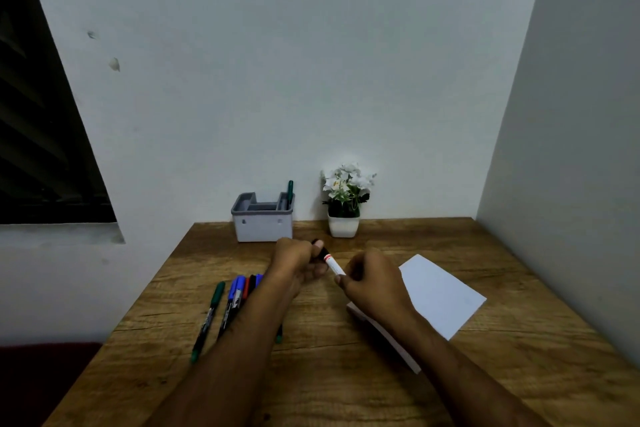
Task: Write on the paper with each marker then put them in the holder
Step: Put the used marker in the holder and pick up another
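Both hands meet above the middle of the tabletop point(346, 374), sharing one marker point(333, 264). The right hand point(372, 282) has its grip closed around the white barrel, while the left hand point(299, 262) has its grip closed on the dark cap end; whether the cap is seated or pulled free cannot be told.

The paper point(440, 295) lies toward the right edge, partly under the right wrist, its sheet blank where it shows. A row of loose markers point(228, 302) lies toward the left edge, partly hidden by the left forearm.

The holder point(263, 220) stands at the far edge against the wall, with a green marker point(290, 190) upright in its right compartment. A plant point(344, 201) in a white pot stands just beside the holder, to its right.
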The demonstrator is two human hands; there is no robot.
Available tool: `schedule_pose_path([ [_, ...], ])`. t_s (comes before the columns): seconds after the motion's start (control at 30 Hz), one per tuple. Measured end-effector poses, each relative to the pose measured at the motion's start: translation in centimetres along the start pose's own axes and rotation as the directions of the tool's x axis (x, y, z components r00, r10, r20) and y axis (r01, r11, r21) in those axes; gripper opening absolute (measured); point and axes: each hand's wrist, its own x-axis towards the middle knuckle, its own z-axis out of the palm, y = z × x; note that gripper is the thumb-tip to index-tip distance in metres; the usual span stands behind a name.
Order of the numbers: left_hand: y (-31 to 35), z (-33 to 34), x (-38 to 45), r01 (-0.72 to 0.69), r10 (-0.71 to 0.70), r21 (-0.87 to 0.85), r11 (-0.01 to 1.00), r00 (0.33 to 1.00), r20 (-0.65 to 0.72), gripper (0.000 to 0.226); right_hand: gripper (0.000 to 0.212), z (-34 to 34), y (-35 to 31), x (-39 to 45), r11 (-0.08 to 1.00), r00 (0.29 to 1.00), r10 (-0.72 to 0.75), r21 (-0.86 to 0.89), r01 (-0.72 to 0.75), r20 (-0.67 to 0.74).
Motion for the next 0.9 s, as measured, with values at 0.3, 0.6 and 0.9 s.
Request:
schedule_pose_path([
  [0.3,-0.9,3.6,0.0,0.109,-0.073,-0.194,0.975,0.98,0.184,0.016,0.026,0.1,1.3,1.2,0.987,0.996,0.077,0.145,-0.069,-0.044],
  [0.6,-0.6,6.7,0.7,0.243,-0.172,-0.414,0.877,0.964,0.203,0.025,0.024,-3.2,0.1,1.6,0.679,0.903,0.339,0.596,-0.429,0.264],
  [0.9,1.3,4.5,4.7,-0.076,0.138,0.26,0.963,0.963,-0.231,0.031,0.024,-5.4,3.4,-0.1,0.512,0.853,0.316,0.683,-0.521,0.415],
])
